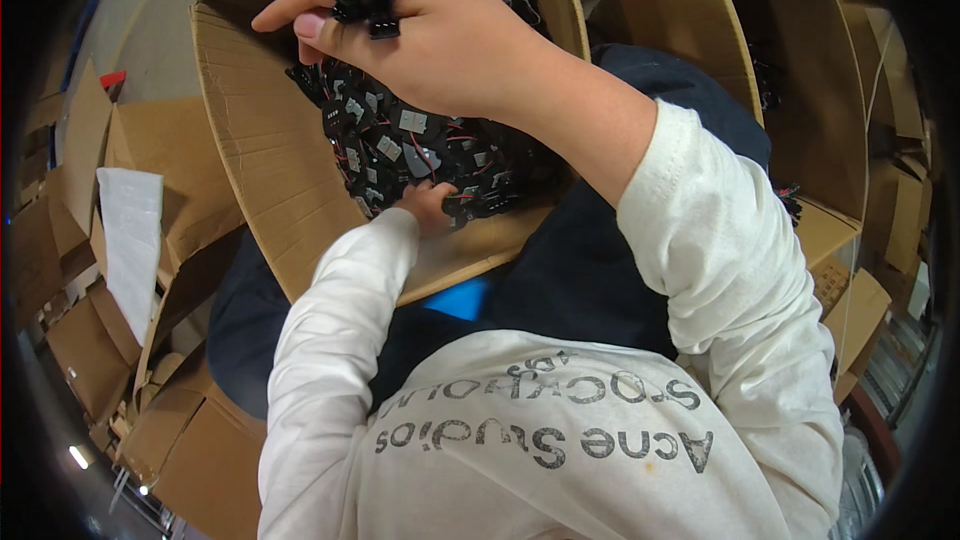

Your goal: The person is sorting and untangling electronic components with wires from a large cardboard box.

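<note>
My right hand (440,35) is raised above a cardboard box (250,130). Several small black plastic connectors (372,5) sit between its thumb and fingers. Beneath it, the box holds a heap of black electrical parts (395,140) with pale labels and red and black wires. Low in the box, near its close wall, my left hand (428,205) is at the edge of the heap with its fingers curled in. What those fingers grip is too small and dark to make out.
More open boxes (670,10) stand to the right, one with dark wired parts (785,202) inside. At the left are opened cardboard (175,170) and a white foam sheet (130,250). My dark-trousered leg (600,260) lies beside the near box. Something blue (455,300) shows below it.
</note>
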{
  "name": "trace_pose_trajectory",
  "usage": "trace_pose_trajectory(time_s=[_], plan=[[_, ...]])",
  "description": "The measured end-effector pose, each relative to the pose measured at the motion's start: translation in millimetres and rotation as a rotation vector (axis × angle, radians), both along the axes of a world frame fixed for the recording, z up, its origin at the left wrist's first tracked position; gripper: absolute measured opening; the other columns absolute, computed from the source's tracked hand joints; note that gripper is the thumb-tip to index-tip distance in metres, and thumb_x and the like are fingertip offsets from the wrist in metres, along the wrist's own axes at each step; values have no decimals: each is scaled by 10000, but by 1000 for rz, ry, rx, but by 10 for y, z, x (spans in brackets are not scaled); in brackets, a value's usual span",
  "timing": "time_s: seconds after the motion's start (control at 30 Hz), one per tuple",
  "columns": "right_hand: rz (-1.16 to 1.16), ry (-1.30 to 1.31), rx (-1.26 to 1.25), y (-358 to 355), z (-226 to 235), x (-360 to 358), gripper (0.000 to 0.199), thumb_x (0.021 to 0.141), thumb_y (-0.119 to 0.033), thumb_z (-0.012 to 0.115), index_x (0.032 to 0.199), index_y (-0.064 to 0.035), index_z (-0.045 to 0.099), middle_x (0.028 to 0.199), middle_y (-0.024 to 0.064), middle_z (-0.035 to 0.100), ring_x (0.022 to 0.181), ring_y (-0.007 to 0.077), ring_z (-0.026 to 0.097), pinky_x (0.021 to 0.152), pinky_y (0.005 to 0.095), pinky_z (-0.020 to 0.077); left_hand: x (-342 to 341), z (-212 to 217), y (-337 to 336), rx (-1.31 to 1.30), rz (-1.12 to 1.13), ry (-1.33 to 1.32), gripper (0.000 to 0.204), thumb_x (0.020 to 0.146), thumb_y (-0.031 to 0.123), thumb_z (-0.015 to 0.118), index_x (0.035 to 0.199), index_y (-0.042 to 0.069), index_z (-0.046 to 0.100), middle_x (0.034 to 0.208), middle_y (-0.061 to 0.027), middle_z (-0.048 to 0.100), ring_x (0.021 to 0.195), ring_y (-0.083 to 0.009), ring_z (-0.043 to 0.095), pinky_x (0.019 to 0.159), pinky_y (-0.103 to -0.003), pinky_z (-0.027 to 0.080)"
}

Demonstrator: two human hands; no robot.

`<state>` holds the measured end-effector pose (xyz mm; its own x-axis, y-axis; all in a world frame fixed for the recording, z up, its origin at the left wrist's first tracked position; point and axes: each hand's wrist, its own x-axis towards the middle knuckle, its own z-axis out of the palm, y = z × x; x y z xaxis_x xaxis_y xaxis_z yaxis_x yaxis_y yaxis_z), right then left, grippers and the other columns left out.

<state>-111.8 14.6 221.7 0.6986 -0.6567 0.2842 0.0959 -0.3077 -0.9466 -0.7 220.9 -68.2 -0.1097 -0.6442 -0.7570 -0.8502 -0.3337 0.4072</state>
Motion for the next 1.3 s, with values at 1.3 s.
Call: trace_pose_trajectory(time_s=[1.3], plan=[[66, 745, -294, -4, 102, -372, 225, 873, -186, 692, 1071, -90, 742, 958, 177, 734, 912, 369, 704, 797, 431, 577, 1076, 1227, -547, -434, 1104, 632, 308, 1044, 278, 559, 1277, 81, 514, 1092, -68, 685, 817, -157, 623, 701, -302, 507]])
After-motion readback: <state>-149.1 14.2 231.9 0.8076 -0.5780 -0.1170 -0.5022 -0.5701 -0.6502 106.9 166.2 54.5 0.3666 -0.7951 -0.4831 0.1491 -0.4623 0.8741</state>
